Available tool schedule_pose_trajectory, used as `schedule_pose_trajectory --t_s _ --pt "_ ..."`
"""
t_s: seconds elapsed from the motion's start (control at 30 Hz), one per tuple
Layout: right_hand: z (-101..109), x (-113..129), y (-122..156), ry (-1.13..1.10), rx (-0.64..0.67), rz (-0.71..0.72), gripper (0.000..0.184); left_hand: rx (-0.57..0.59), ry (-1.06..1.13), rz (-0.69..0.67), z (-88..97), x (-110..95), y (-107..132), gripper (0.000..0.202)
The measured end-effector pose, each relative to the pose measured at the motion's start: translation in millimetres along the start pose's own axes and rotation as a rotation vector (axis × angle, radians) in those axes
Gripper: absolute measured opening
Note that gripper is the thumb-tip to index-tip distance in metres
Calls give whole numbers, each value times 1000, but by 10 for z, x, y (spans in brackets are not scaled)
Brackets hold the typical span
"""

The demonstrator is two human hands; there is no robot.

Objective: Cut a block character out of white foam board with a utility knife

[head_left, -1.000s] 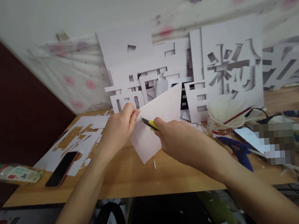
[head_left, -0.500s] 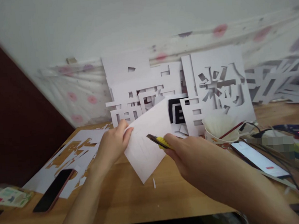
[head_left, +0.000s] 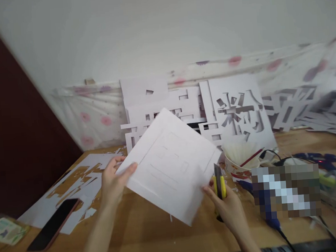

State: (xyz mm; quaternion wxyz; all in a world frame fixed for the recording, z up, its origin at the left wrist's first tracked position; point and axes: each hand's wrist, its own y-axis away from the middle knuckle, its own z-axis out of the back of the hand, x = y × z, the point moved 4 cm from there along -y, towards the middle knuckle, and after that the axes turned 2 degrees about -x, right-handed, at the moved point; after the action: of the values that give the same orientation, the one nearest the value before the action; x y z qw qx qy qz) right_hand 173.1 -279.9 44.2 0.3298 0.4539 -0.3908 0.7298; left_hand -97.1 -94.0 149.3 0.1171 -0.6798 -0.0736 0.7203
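A white sheet of card or thin board [head_left: 170,160] is held up above the table, tilted with one corner pointing up. Faint lines and small cut-like outlines show on its face. My left hand [head_left: 114,179] pinches its left edge, thumb on the front. My right hand [head_left: 230,206] is closed around a yellow-and-black utility knife [head_left: 219,187], blade end upward. Its thumb and fingertips are at the sheet's lower right edge too. Behind the sheet lean white boards with cut-out character shapes [head_left: 240,94], which it partly covers.
A dark phone [head_left: 54,224] lies front left beside a cut-up white sheet [head_left: 92,162] with scraps. On the right stand a paper cup [head_left: 231,167] with translucent sticks, a blue glue gun [head_left: 267,203] and cables. A patch there is pixelated. The wooden table [head_left: 141,239] ends near me.
The sheet has turned to face me, now showing its marked side. My right hand has moved down and right, from holding the knife over the sheet to the sheet's right edge, with the knife upright.
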Motion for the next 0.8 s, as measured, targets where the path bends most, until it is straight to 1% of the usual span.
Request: schedule_pose_trajectory --t_s 0.03,0.07,0.13,0.17,0.23,0.3,0.37,0.43,0.6,0.7,0.8 --pt "16 -49 9 -80 -2 -57 46 -25 93 55 8 117 89 56" --pt "40 -79 17 -173 19 -117 47 -22 156 116 5 237 186 60" --pt "135 -83 26 -331 60 -198 48 61 192 240 -22 451 383 61" --pt "208 -63 27 -363 56 -205 47 122 172 285 -34 530 473 61" --pt "366 -8 28 -322 31 -173 45 235 108 309 -47 621 609 58" --pt "497 50 40 -232 -2 -124 50 328 61 294 -71 665 688 54" --pt "570 90 62 -194 -14 -102 51 372 55 286 -118 710 730 54" --pt "603 111 86 -194 -23 -94 52 374 68 287 -184 769 759 54" --pt "668 126 119 -158 -95 -34 53 287 62 265 -302 897 842 51" --pt "700 132 135 -142 -90 -3 55 238 87 242 -313 896 892 49" --pt "728 143 156 -118 -99 -1 55 248 157 245 -322 855 926 53"
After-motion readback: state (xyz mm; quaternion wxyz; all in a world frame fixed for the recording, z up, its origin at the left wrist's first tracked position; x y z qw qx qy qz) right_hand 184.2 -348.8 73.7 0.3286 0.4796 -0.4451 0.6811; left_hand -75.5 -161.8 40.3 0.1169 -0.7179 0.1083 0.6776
